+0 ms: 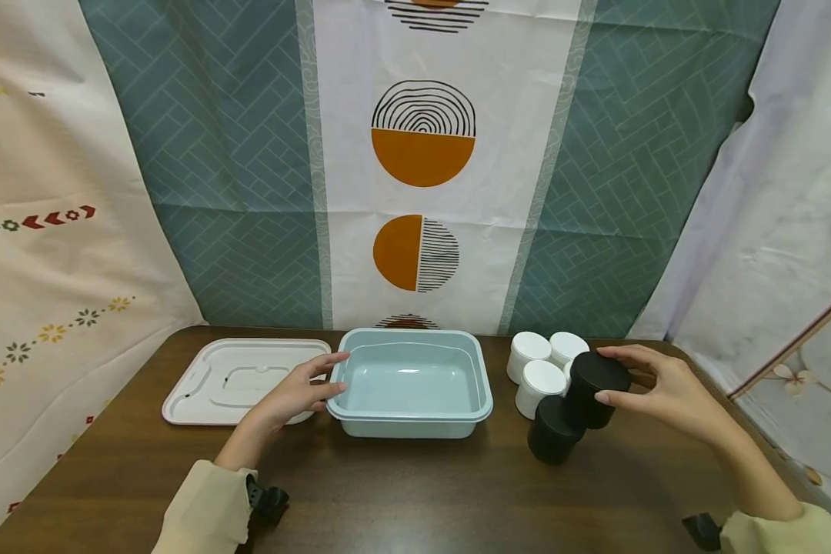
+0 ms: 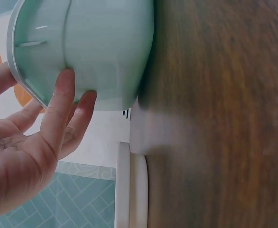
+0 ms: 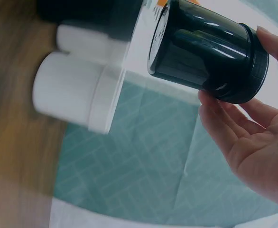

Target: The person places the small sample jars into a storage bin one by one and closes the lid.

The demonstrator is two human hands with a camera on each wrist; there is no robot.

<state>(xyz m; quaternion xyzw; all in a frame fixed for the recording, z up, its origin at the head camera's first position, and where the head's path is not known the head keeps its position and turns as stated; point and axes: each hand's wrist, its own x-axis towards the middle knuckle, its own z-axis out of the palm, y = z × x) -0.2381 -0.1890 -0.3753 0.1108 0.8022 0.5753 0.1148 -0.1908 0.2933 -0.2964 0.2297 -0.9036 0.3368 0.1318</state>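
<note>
My right hand (image 1: 654, 385) holds a black lidded jar (image 1: 599, 377) by its lid, thumb on one side and fingers on the other. In the right wrist view this black jar (image 3: 203, 52) is tilted and raised off the table. Another black jar (image 1: 554, 435) stands just below it, beside several white lidded jars (image 1: 542, 381). My left hand (image 1: 305, 388) grips the left rim of a light blue plastic basin (image 1: 408, 419). In the left wrist view, two fingers (image 2: 58, 104) lie against the basin's outer wall (image 2: 106, 52), while other digits reach its rim.
A white lid-like tray (image 1: 201, 385) lies flat on the brown wooden table (image 1: 415, 492), left of the basin. Patterned cloth (image 1: 249, 154) hangs behind the table's far edge. More cloth covers the left and right sides.
</note>
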